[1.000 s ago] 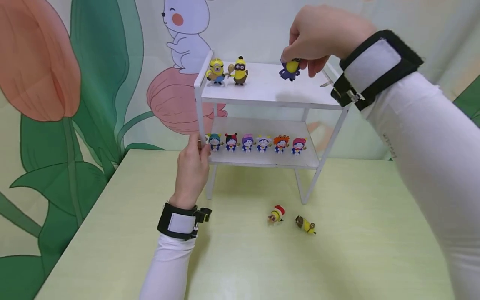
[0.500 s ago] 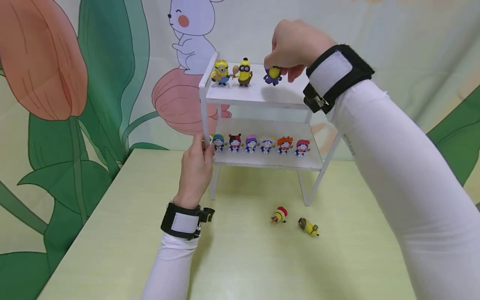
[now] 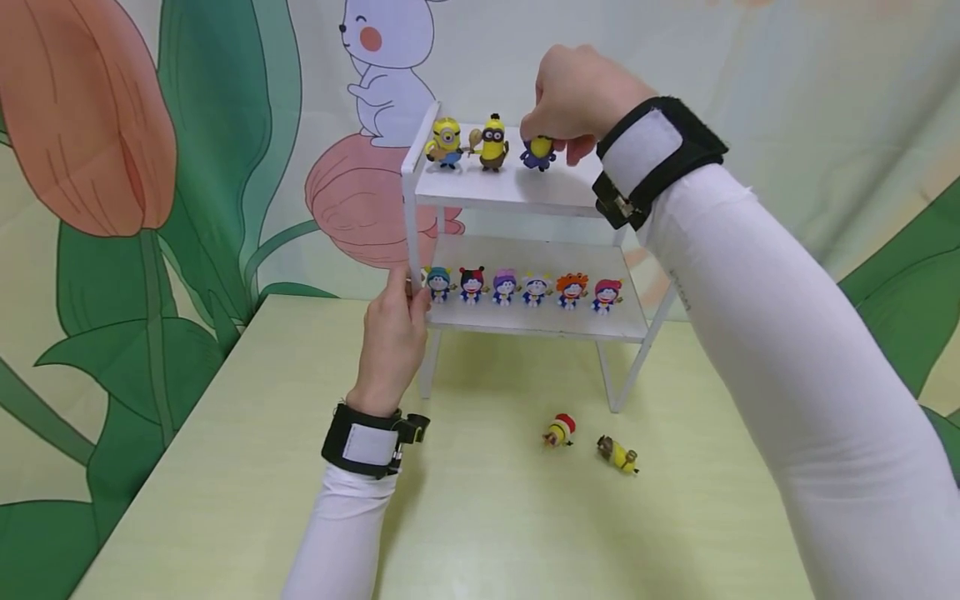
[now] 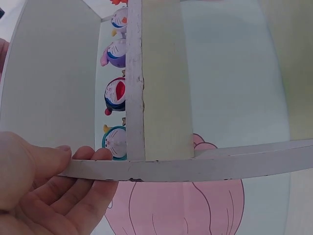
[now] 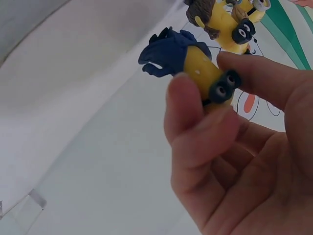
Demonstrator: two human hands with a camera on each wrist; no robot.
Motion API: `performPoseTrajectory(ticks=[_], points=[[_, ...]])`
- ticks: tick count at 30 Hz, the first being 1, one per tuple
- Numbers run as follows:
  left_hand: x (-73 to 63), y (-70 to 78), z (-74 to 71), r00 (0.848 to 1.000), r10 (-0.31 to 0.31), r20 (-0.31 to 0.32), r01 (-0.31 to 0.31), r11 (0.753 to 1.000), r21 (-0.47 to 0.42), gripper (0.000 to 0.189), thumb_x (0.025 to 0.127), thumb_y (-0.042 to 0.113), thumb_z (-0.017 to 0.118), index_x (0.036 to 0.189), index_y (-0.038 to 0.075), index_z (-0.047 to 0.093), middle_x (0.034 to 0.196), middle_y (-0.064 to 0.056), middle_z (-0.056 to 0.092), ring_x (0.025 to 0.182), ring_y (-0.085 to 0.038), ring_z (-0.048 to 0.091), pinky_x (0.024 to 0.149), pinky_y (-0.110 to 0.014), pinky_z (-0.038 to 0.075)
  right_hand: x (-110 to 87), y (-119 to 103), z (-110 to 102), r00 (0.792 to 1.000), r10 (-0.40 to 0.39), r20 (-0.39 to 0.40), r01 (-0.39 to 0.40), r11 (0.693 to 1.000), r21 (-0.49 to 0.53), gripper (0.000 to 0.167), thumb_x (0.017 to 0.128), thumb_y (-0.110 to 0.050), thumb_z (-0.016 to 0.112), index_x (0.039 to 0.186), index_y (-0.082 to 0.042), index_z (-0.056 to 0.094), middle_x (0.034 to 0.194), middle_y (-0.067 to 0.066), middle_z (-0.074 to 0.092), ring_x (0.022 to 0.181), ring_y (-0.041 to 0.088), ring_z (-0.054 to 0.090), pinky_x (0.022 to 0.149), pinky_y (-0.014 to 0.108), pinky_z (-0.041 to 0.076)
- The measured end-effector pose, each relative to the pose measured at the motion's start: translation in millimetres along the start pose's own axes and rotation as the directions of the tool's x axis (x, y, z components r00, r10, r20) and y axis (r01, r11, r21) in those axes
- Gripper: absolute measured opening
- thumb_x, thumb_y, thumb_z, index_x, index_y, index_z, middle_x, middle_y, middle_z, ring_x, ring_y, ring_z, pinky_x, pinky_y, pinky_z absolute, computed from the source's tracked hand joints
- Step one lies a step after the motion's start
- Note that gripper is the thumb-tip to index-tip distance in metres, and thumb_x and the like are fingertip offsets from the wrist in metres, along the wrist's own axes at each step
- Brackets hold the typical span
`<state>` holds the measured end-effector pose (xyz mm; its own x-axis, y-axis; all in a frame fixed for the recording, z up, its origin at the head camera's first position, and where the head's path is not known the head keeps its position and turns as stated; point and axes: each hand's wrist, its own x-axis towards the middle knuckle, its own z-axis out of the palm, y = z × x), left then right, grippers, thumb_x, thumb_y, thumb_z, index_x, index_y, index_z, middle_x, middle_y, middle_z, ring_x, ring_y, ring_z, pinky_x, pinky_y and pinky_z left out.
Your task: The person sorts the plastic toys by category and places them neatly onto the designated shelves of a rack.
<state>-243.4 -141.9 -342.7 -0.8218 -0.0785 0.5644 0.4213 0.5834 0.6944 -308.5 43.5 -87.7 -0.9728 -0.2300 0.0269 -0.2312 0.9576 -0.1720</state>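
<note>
Between thumb and fingers, my right hand pinches a Minion figurine with a dark blue outfit, at the upper shelf. The right wrist view shows its yellow head and black goggles between the fingertips. Two other Minion figurines stand to its left on that shelf: one in blue trousers and one with a brown skirt. My left hand grips the left post of the white two-tier rack; in the left wrist view its thumb and fingers wrap the post.
Several blue-and-white cat figurines with coloured hats, including an orange-hatted one, line the lower shelf. Two more Minions lie on the table: one red-capped, one brown and yellow. A printed curtain hangs behind.
My right hand has carried the dark blue Minion leftward and lower over the upper shelf, towards the two standing ones. The left hand keeps its grip on the post; the view has shifted slightly.
</note>
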Motion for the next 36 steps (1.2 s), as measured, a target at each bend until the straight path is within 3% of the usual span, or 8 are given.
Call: performPoseTrajectory(ticks=[10,19,26,36], points=[[-1.3,0.4,-0.1,1.0,-0.007,0.001,0.007,1.0,-0.008,0.019,0.1,0.004,0.054,0.117,-0.004,0.049,0.099,-0.02,0.064,0.082,-0.028,0.063,0.07,-0.039,0.058,3.1,-6.3,5.7,1.0,0.011,0.005,-0.011,1.0,-0.015,0.041,0.096,-0.026,0.062,0.128,-0.001,0.056,0.11,0.016,0.057,0.068,0.023,0.065,0.068,0.028,0.057],[-2.8,3.1,-0.7,1.0,-0.002,-0.003,0.002,1.0,-0.009,0.018,0.1,0.004,0.054,0.115,-0.003,0.05,0.098,-0.02,0.065,0.082,-0.028,0.064,0.07,-0.039,0.058,1.9,-7.6,6.5,1.0,0.018,0.016,-0.018,0.999,-0.03,0.045,0.097,-0.027,0.062,0.133,-0.002,0.054,0.109,0.015,0.056,0.065,0.022,0.062,0.061,0.026,0.055],[-1.7,4.6,-1.7,1.0,0.007,-0.001,-0.007,1.0,-0.01,0.019,0.1,0.005,0.054,0.116,-0.004,0.05,0.099,-0.021,0.065,0.083,-0.029,0.064,0.07,-0.039,0.058,0.2,-8.4,3.5,0.999,0.029,0.026,-0.028,0.999,-0.041,0.045,0.097,-0.03,0.059,0.132,-0.002,0.054,0.108,0.014,0.056,0.068,0.023,0.062,0.063,0.027,0.056],[-1.9,7.0,-0.6,1.0,-0.008,0.012,0.008,1.0,-0.005,0.02,0.1,0.005,0.054,0.118,-0.004,0.049,0.101,-0.022,0.065,0.085,-0.029,0.064,0.073,-0.04,0.058,-5.2,-6.4,-0.4,0.999,0.038,-0.01,-0.039,0.994,-0.103,0.051,0.1,-0.042,0.051,0.131,-0.001,0.055,0.1,0.014,0.055,0.056,0.019,0.06,0.052,0.022,0.05]])
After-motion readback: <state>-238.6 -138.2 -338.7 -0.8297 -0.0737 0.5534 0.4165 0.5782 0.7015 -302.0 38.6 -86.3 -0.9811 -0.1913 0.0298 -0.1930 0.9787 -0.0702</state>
